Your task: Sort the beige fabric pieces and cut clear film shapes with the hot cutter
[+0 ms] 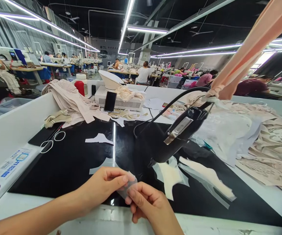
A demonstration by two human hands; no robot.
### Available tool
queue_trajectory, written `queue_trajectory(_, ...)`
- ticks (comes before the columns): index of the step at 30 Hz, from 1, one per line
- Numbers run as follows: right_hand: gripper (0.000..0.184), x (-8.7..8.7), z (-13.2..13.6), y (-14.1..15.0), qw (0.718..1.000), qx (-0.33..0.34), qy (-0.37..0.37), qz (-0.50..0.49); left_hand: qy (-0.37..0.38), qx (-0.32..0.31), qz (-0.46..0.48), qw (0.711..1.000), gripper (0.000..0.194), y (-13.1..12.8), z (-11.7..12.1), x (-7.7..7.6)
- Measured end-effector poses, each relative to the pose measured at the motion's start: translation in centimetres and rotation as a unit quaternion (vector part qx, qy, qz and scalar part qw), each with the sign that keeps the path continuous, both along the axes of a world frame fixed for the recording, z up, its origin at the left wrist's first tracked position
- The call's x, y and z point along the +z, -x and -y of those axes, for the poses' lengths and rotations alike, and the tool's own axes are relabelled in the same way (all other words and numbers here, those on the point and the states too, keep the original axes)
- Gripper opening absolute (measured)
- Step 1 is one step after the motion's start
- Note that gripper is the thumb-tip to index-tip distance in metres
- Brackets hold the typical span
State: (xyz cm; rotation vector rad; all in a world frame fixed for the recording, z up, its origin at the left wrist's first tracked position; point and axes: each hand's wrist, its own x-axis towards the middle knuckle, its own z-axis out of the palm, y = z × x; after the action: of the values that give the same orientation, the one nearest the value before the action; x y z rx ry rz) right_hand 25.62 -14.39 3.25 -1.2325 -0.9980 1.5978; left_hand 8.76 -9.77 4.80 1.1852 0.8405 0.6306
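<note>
My left hand (106, 182) and my right hand (152, 204) meet low in the middle of the view, above the front edge of a glossy black work surface (69, 166). Pinched between the fingertips of both is a small translucent sheet piece (123, 193); fingers hide part of it. Just beyond my left hand lies a cut translucent piece (99, 169), with a white cut-out (99, 139) farther back. Right of my hands, a cream cut piece (171, 178) rests on translucent material, and a longer cream piece (208, 176) lies beside it in the same way.
A black corded tool (187, 127) with a metal plate is tied to a hanging peach fabric strip (250, 49). White-handled scissors (53, 141) and a white box (13, 163) lie left. A phone (110, 101) stands behind. Beige fabric heaps (273, 150) fill the right.
</note>
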Motion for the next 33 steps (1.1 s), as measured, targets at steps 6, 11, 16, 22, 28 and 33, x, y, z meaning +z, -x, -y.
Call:
queue_trajectory(6, 0.041, -0.2, 0.6, 0.2, 1.000, 0.007, 0.009, 0.001, 0.011, 0.020, -0.013, 1.000, 0.029, 0.7, -0.3, -0.5)
queue_trajectory(11, 0.042, -0.8, 0.8, 0.3, 0.999, 0.027, 0.018, -0.016, -0.010, 0.009, -0.015, 1.000, 0.033, 1.0, -0.3, -0.8)
queue_trajectory(16, 0.047, -1.3, 0.7, 0.5, 0.993, 0.037, 0.030, -0.108, -0.026, -0.026, 0.006, 0.999, 0.028, 1.3, -0.1, -0.8)
queue_trajectory(22, 0.042, -1.4, 0.3, 1.0, 0.975, -0.054, 0.077, -0.203, 0.002, -0.050, -0.036, 0.998, 0.020, 1.5, 0.1, -0.5)
queue_trajectory(28, 0.037, -0.3, -0.1, 0.6, 0.980, -0.136, 0.031, -0.141, 0.009, -0.022, -0.035, 0.999, 0.017, 2.6, -0.3, -1.1)
queue_trajectory(33, 0.038, 0.1, -0.2, 0.1, 0.986, -0.153, -0.018, -0.059, 0.007, 0.039, -0.021, 0.999, 0.021, 3.9, -0.9, -1.7)
